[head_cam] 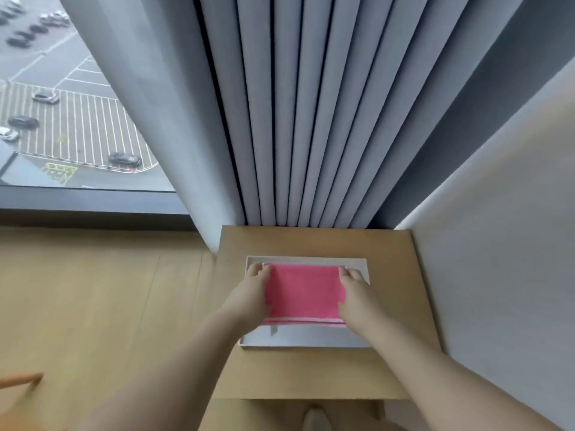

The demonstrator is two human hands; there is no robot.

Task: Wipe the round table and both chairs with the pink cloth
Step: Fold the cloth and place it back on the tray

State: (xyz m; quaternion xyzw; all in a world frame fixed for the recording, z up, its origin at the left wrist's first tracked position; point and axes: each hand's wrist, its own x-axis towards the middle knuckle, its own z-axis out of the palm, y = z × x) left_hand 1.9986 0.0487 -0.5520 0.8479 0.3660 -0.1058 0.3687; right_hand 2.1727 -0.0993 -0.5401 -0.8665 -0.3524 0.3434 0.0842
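Cloth is bright pink with a paler pink stripe along the near edge, sitting in a white tray. Bench and floor are light tan wood, curtains plain blue-grey, wall pale grey.

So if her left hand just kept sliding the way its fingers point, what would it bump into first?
Probably the far wall of the white tray, just beyond the left hand at the pink cloth edge; depth is hard to judge.

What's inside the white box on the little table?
The white box holds a folded pink cloth, with the left hand and right hand on its two sides. The cloth hides anything beneath it.
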